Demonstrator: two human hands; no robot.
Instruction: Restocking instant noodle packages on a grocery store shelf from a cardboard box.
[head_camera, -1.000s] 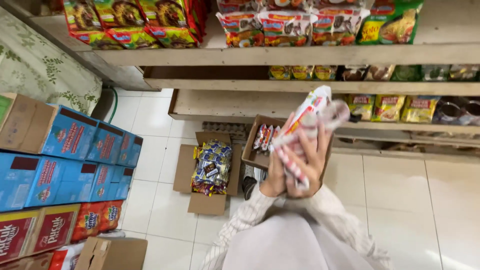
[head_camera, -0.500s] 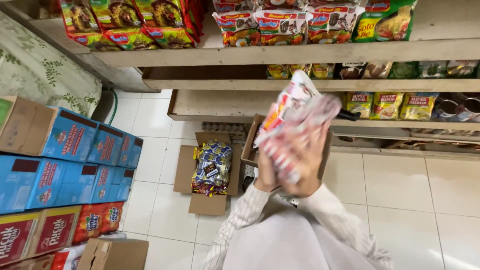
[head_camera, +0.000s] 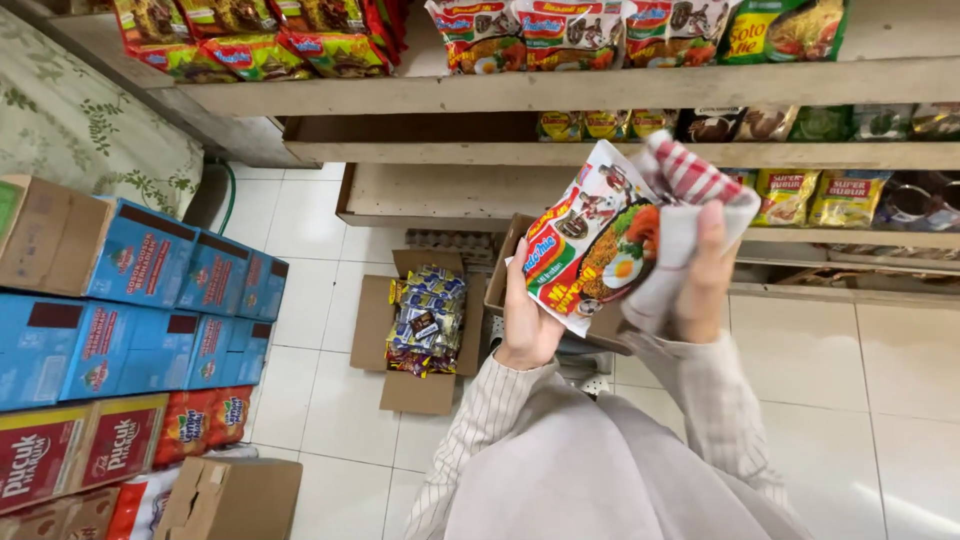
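Top shelf packs cut off by the frame edge; lower shelf items dim, hard to make out. Left hand (head_camera: 527, 322) grips the lower edge of a noodle packet (head_camera: 592, 245): white, with red, yellow and green print and a picture of noodles with egg, held tilted at chest height in front of the wooden shelves (head_camera: 560, 88). Right hand (head_camera: 703, 268) clamps a red-and-white checked cloth (head_camera: 680, 205) against the packet's right side. Open carton of small wrapped packs (head_camera: 420, 318) on the floor below. Blue cartons (head_camera: 140, 300) stacked left, red ones under them.
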